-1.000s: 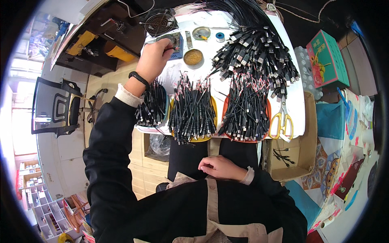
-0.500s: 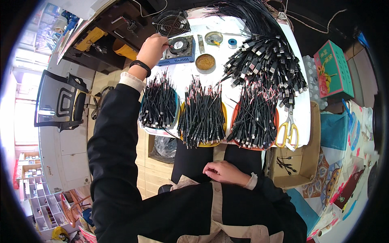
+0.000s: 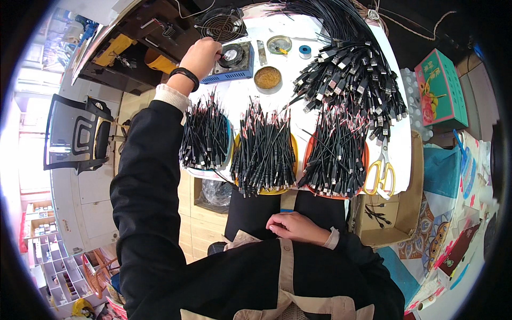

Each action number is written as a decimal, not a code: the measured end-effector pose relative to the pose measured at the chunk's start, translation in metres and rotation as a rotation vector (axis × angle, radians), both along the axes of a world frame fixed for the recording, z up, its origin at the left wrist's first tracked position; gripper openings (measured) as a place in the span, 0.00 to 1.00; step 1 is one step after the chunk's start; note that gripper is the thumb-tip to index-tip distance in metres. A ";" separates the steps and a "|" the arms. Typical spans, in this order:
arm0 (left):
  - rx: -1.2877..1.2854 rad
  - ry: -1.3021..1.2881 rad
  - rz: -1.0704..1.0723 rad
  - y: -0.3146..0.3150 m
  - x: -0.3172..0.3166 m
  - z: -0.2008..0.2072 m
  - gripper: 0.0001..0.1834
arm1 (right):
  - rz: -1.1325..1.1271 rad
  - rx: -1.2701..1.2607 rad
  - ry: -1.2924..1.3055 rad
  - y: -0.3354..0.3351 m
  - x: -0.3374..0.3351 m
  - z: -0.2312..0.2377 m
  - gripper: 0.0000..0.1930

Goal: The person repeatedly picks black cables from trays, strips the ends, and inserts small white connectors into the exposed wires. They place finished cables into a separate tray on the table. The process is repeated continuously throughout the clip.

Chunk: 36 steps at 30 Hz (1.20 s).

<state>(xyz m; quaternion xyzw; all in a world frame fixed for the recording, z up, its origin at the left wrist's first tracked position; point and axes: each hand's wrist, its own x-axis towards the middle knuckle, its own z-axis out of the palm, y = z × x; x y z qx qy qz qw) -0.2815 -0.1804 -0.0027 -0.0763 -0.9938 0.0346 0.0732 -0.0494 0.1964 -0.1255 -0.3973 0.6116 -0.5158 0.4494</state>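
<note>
The left hand (image 3: 201,53) reaches out to the far left of the white table (image 3: 401,154), its fingers curled together over the left edge of a blue-based soldering station (image 3: 236,61) — whether they pinch anything there cannot be told. The station is a flat box, its long axis running left to right across the table, with a round dark top facing up. Just behind it stands a small black fan (image 3: 220,24).

The right hand (image 3: 296,228) rests loosely closed on the lap, holding nothing.

Nearer the person lie three bundles of short black cables — one on a teal tray (image 3: 205,136), one on a yellow tray (image 3: 264,149), one on an orange tray (image 3: 336,154) — the cables lying mostly away from the person. Yellow-handled scissors (image 3: 382,170) lie at the right edge, blades pointing away. A round brass-coloured tin (image 3: 268,78) sits just right of the station.
</note>
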 end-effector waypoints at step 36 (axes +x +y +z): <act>1.880 0.007 -0.064 0.181 0.266 0.118 0.06 | -0.489 -0.364 0.416 -0.006 0.014 0.141 0.21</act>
